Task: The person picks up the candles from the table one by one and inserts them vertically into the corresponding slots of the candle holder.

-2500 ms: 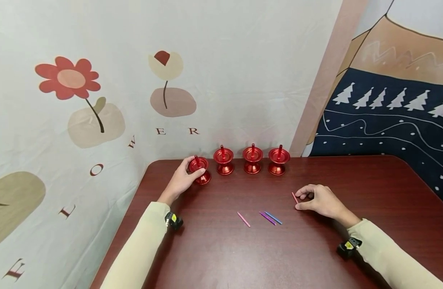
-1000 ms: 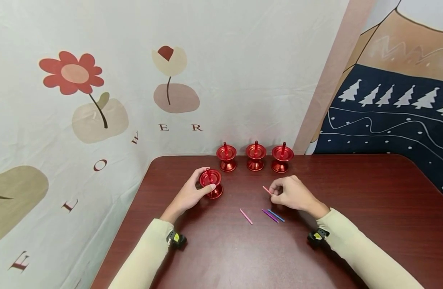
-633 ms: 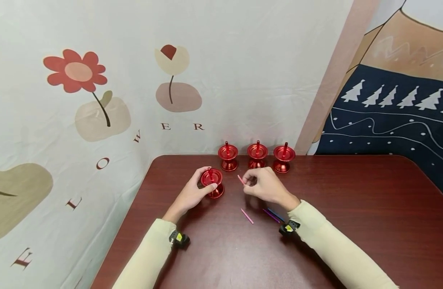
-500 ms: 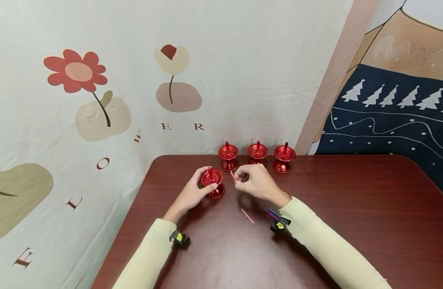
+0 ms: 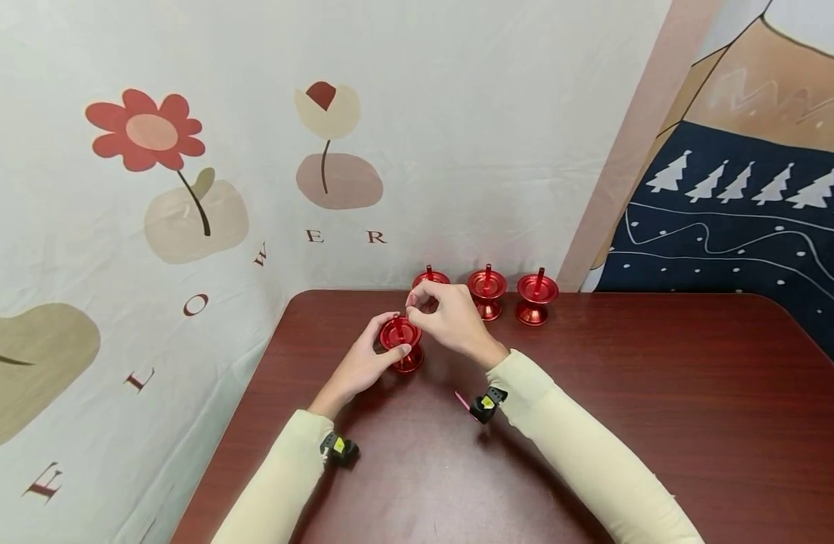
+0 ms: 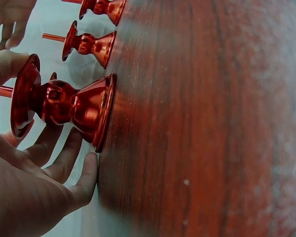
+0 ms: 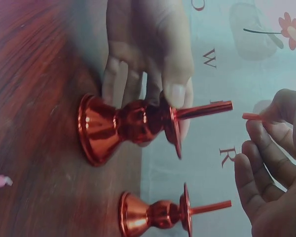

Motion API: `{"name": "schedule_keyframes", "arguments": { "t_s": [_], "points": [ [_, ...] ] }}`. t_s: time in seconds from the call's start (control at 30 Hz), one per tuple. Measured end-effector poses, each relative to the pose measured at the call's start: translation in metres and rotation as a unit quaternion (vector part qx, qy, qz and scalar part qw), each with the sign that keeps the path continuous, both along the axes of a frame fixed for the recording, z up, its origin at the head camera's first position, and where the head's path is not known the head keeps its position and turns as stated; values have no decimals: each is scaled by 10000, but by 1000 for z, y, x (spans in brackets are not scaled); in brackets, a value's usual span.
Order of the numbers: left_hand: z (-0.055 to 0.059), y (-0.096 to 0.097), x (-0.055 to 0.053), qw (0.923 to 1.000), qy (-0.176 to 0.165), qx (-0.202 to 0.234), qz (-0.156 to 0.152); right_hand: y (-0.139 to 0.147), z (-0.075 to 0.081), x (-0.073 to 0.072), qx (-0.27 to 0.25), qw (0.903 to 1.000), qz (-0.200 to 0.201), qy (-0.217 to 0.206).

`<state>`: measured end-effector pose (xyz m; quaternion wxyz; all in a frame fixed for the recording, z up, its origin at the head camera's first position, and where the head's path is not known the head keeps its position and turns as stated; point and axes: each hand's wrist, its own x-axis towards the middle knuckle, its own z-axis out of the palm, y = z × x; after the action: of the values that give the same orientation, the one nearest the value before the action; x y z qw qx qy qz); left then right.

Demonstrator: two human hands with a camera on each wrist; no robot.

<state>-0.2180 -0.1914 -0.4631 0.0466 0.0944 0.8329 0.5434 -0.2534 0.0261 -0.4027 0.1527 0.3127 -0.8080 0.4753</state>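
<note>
A red metal candle holder [image 5: 400, 331] stands on the table, with a thin upright tube rising from its dish. My left hand [image 5: 362, 368] grips it, thumb on the dish's rim and fingers round the far side. Just above it, my right hand [image 5: 451, 317] pinches a small reddish-pink candle [image 7: 250, 116] between thumb and fingertip. In the right wrist view, the candle's end points at the top of the tube [image 7: 205, 109], a short gap apart. Most of the candle is hidden by the fingers.
Behind stand three matching holders: one partly covered by the right hand [image 5: 431, 276], a middle holder [image 5: 487, 285] and a right holder [image 5: 537, 290]. A pink candle [image 5: 461, 398] lies on the table [image 5: 403, 468], partly behind the right wrist camera [image 5: 483, 406].
My left hand has drawn its holder forward and right, away from the row. My right hand has carried the candle leftward to the holder. The right forearm now covers the purple and blue candles.
</note>
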Motion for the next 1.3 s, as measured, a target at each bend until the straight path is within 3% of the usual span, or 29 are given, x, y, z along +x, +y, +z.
{"name": "schedule_keyframes", "arguments": {
  "t_s": [0.27, 0.73, 1.0, 1.3],
  "points": [
    [-1, 0, -2, 10000, 30, 57, -14, -11, 0, -2, 143, 9995, -49, 280],
    [-3, -1, -3, 10000, -71, 5, 62, -12, -1, -3, 163, 9994, 149, 283],
    [-4, -1, -3, 9999, -80, 68, 35, -16, -2, -2, 512, 9969, -16, 594],
    [-3, -1, -1, 9999, -71, 112, 60, -23, 6, 0, 1273, 9887, -155, 775]
  ]
}}
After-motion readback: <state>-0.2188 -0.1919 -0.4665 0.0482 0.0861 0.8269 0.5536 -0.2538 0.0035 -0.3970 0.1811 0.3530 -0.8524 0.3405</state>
